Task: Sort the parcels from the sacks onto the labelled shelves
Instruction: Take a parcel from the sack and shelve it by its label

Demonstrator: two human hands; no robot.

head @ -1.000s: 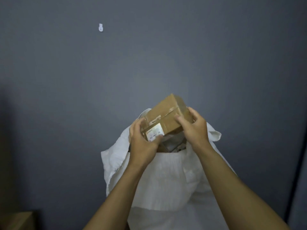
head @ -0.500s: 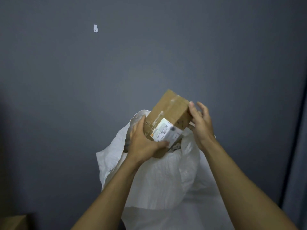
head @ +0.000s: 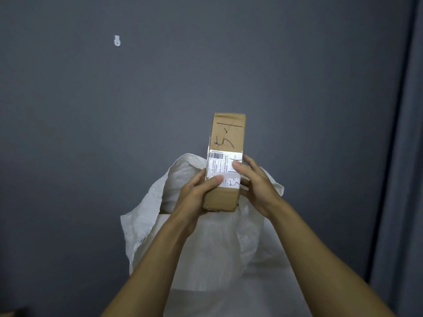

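Status: early or mid, hard to call. The white woven sack (head: 201,252) stood open-mouthed in front of the person, slumped and creased. Its inside was mostly hidden, so no count of what was left in it. One parcel (head: 237,143), a long brown cardboard box, was out of the sack and held upright above its mouth, lower end near the rim. The left hand (head: 194,197) gripped the lower left edge, thumb across the front face, fingers wrapped behind. The right hand (head: 258,186) clamped the right edge, thumb pressed on the label, fingers curled round the side. Both hands were closed on the same box, nothing else held. A white shipping label (head: 217,163) with a barcode faced the camera, with black marker scrawl (head: 225,139) above it that I could not read reliably. My read: label check, picking the shelf. Not done: carry, placement, the rest of the sack. No labelled shelves in view, so no telling how many parcels were already sorted. Room: a dark grey wall (head: 206,65) filled most of the view, plain and dim. A lighter grey vertical strip (head: 407,156) ran down the right edge, curtain or door frame, could not tell which. A brown corner (head: 10,313) of something sat bottom left, cut off. A small white hook (head: 117,40) sat high on the wall, nothing on it. The surface under the sack was not visible.
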